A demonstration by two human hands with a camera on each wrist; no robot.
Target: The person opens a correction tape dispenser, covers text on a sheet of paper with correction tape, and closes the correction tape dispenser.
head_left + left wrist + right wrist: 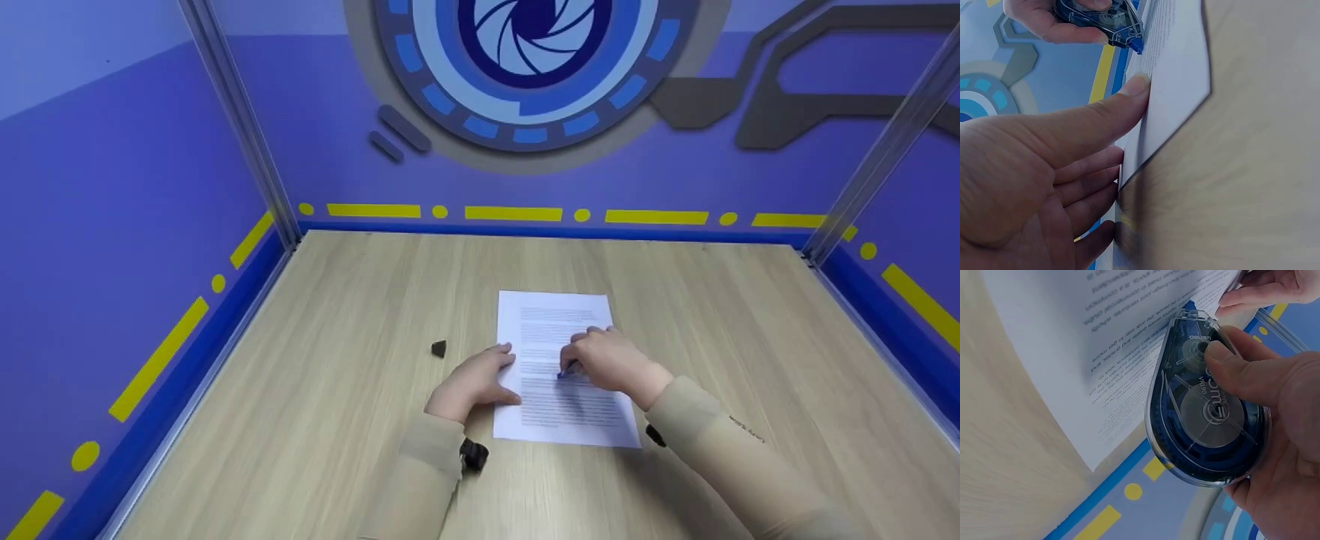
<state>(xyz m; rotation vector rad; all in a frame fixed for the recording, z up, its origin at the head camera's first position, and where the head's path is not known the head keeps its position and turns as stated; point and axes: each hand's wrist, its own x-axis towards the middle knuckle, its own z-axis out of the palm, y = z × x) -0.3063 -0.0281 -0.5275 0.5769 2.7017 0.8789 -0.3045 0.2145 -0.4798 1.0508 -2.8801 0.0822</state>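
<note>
A printed sheet of paper (pixel 555 420) lies on the wooden table. My right hand (pixel 611 360) grips a correction tape dispenser (pixel 1207 422) with a clear, dark blue body; thumb and fingers hold it from both sides in the right wrist view. Its blue tip (pixel 561 375) is at the printed lines near the middle of the page. My left hand (pixel 476 382) rests on the sheet's left edge, with the thumb on the paper and the fingers extended. In the left wrist view the left thumb (pixel 1100 121) lies near the dispenser's tip.
A small dark piece (pixel 439 349), perhaps a cap, lies on the table (pixel 360 360) left of the paper. Blue and purple panels (pixel 337 150) with yellow marks stand round the back and sides, joined by metal posts (pixel 240 120).
</note>
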